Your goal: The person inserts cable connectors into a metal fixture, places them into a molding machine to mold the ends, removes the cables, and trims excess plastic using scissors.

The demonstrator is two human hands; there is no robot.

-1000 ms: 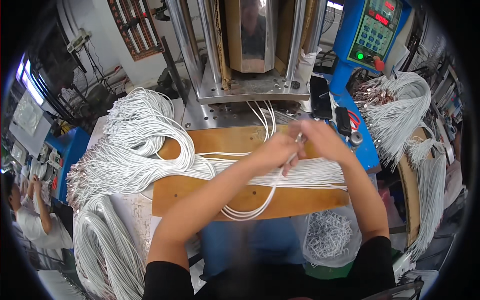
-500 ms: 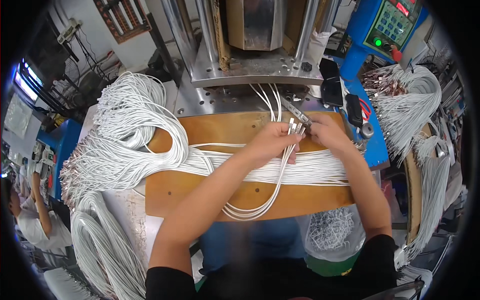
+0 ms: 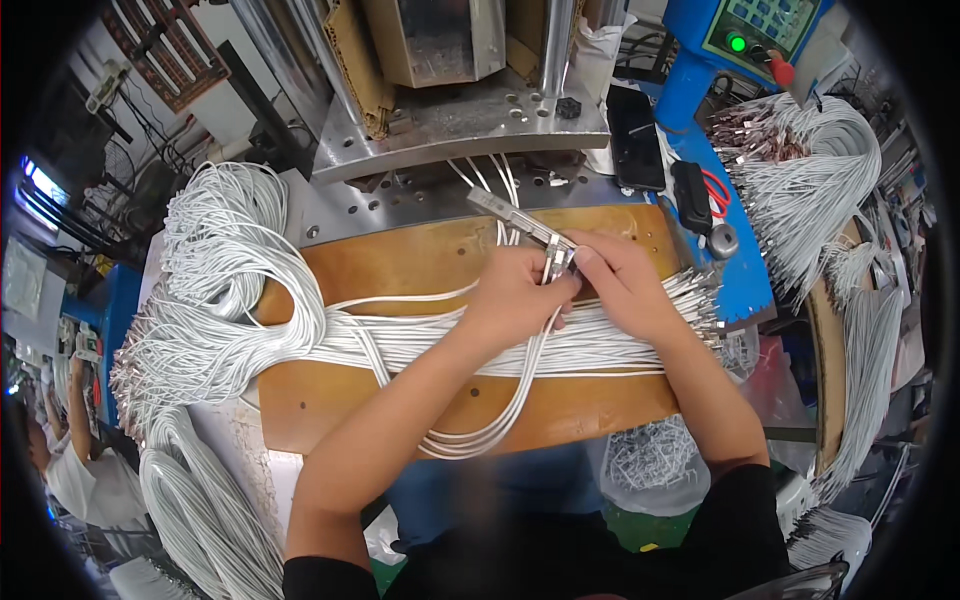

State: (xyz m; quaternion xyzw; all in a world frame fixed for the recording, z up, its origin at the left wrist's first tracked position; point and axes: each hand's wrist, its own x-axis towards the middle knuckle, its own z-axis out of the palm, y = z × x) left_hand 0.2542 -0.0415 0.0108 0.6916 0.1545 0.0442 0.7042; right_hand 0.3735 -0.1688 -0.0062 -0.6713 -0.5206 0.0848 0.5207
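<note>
The small metal clip fixture sits at the far edge of the wooden board, just in front of the steel press base, and a few white cable ends are gathered at it. The left hand is pinched around those cable ends right at the fixture; the right hand meets it from the other side, its fingertips touching the fixture, though whether they clamp it or only steady it cannot be told. From the fixture a loop of cables hangs back over the near edge of the board.

By my reading, the work is somewhere in the middle: a flat sheaf of cables lies across the board with metal plugs toward the right of the fixture, while a large heap of cables waits well to its left (plenty left, it seems). Another bundle with metal tips hangs far to the right, beside the blue control box.
</note>
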